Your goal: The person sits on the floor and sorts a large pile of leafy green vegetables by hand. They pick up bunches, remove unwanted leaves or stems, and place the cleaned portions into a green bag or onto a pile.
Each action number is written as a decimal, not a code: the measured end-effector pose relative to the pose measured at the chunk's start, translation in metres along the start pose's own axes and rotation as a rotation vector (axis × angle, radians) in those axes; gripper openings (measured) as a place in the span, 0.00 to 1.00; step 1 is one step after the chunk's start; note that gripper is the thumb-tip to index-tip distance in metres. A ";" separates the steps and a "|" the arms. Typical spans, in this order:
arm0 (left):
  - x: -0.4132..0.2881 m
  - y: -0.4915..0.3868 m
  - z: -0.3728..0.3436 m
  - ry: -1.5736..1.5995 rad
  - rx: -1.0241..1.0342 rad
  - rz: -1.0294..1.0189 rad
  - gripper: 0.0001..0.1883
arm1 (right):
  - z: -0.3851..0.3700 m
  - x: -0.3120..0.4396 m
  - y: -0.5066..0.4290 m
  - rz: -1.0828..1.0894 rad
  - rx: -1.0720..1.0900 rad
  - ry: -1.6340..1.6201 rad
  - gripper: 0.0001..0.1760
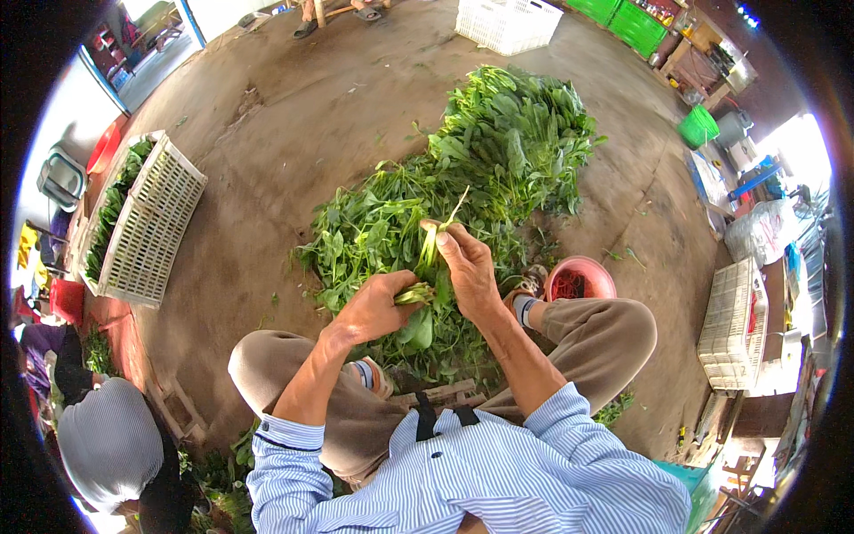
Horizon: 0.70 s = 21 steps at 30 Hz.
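My left hand (377, 304) is closed around a small bunch of leafy green stems (415, 294), whose cut or root ends point right. Just right of and above it, my right hand (470, 267) pinches a single leafy green plant (430, 248) between thumb and fingers. That plant's pale root (459, 203) points up and away from me. Below both hands a loose pile of leafy greens (360, 220) covers the floor between my feet. Farther off, a denser heap of greens (517, 133) lies with its leaves mostly toward the right.
Near my right foot stands a pink bucket (604, 277) with red strands inside. A white crate of greens (157, 220) is at left, another white crate (510, 27) ahead, and a third crate (727, 327) at right. Another person (110, 440) bends at lower left.
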<state>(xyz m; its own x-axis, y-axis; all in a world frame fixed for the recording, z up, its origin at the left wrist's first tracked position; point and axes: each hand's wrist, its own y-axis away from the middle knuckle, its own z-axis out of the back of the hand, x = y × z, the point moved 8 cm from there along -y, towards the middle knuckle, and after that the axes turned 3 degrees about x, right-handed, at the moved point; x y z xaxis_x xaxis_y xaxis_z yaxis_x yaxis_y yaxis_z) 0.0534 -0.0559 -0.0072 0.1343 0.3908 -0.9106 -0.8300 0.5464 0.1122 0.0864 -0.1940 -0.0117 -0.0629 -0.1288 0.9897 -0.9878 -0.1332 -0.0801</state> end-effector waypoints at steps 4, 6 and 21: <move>0.004 0.001 -0.002 0.076 0.048 0.076 0.08 | -0.016 0.000 0.002 -0.052 0.135 -0.295 0.18; 0.006 0.002 -0.006 0.143 0.083 0.101 0.12 | -0.022 0.004 0.002 -0.040 0.188 -0.321 0.18; -0.010 0.002 0.032 0.534 -0.539 -0.266 0.07 | -0.038 -0.001 0.007 0.073 -0.092 -0.191 0.17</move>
<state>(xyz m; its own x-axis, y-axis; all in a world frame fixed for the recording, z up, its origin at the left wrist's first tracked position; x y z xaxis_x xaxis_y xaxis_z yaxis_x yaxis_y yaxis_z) 0.0678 -0.0345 0.0148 0.2001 -0.1834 -0.9624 -0.9722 0.0850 -0.2184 0.0738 -0.1575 -0.0090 -0.1156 -0.3195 0.9405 -0.9910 -0.0272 -0.1311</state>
